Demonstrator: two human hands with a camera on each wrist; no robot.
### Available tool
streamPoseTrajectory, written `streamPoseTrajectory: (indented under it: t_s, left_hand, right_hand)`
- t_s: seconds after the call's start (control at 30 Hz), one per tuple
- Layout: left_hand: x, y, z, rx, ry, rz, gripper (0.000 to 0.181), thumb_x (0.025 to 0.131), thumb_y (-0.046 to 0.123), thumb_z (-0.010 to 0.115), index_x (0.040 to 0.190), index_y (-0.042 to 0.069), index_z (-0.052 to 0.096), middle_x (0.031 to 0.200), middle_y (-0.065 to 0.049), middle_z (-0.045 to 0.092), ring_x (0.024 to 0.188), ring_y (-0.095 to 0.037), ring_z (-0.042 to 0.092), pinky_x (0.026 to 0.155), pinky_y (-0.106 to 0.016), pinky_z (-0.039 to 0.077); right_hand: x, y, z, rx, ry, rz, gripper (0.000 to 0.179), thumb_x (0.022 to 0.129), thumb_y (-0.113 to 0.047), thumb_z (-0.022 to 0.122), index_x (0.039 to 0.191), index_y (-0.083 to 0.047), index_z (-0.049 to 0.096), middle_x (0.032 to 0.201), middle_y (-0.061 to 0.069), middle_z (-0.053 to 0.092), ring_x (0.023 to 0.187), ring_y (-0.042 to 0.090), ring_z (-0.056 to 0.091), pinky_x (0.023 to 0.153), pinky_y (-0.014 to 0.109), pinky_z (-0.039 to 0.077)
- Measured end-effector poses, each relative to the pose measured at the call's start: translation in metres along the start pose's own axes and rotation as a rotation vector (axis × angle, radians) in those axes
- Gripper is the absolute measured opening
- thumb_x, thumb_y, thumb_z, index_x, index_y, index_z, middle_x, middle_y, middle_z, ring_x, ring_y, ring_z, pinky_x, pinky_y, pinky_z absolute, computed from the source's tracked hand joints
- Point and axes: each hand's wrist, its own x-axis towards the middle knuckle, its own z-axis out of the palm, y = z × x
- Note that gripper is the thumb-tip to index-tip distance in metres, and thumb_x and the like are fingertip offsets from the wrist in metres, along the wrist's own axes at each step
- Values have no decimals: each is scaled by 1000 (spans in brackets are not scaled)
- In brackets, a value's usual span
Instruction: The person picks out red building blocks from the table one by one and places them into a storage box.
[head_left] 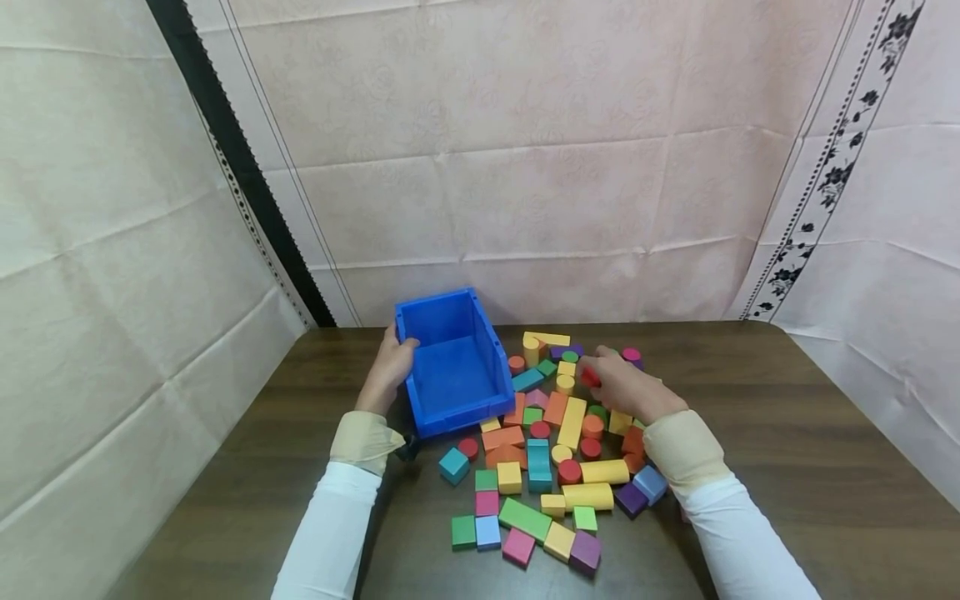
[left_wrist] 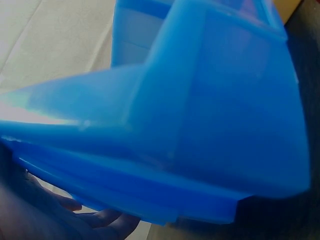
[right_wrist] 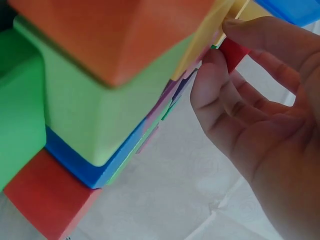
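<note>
My left hand (head_left: 393,365) grips the left wall of a blue plastic bin (head_left: 459,417), thumb over the rim and fingers outside. The bin is tilted so that its inner floor faces me. In the left wrist view the bin's outside (left_wrist: 235,100) fills most of the picture, with fingertips (left_wrist: 107,220) under its edge. Over the far right part of the blocks, my right hand (head_left: 626,383) pinches a small red block (right_wrist: 234,52) between thumb and fingers. A yellow cylinder (head_left: 566,384) lies just left of that hand.
Many colored blocks spread over the dark wooden table (head_left: 247,467), among them a green block (head_left: 525,520), a yellow cylinder (head_left: 587,497) and a purple cube (head_left: 585,552). A teal cube (head_left: 453,465) lies below the bin. Pale cloth (head_left: 525,183) hangs behind the table.
</note>
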Motion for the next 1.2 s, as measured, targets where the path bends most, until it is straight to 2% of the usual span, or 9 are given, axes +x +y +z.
streamPoseTrajectory:
  t_s: [0.57, 0.77, 0.97, 1.2]
  left_hand:
    - [-2, -1, 1, 4, 0, -11, 71, 112, 23, 35, 170, 12, -3, 177, -18, 8, 161, -45, 10, 124, -71, 15]
    - [-1, -1, 1, -1, -1, -11, 70, 112, 23, 35, 170, 12, -3, 177, -17, 8, 161, -45, 12, 125, -70, 15]
    - [0, -1, 1, 7, -5, -15, 71, 112, 20, 35, 170, 11, -5, 177, -19, 6, 161, -46, 10, 125, -70, 14]
    - [1, 0, 0, -2, -14, -3, 71, 112, 20, 35, 170, 10, -5, 176, -20, 6, 161, -46, 9, 125, -71, 13]
  right_hand:
    - [-3, -1, 0, -30, -18, 2, 26, 96, 1, 73, 121, -6, 70, 111, 15, 57, 90, 24, 61, 78, 39, 62]
    - [0, 3, 0, -35, -5, -12, 23, 96, 2, 72, 118, -6, 70, 106, 14, 55, 87, 24, 59, 74, 35, 60]
    - [0, 3, 1, -23, -19, 13, 24, 97, 0, 71, 120, -8, 70, 108, 13, 54, 87, 24, 58, 68, 33, 56]
    - [-3, 2, -2, -3, -28, 32, 30, 97, 6, 68, 123, -7, 68, 111, 15, 53, 71, 19, 60, 63, 31, 55]
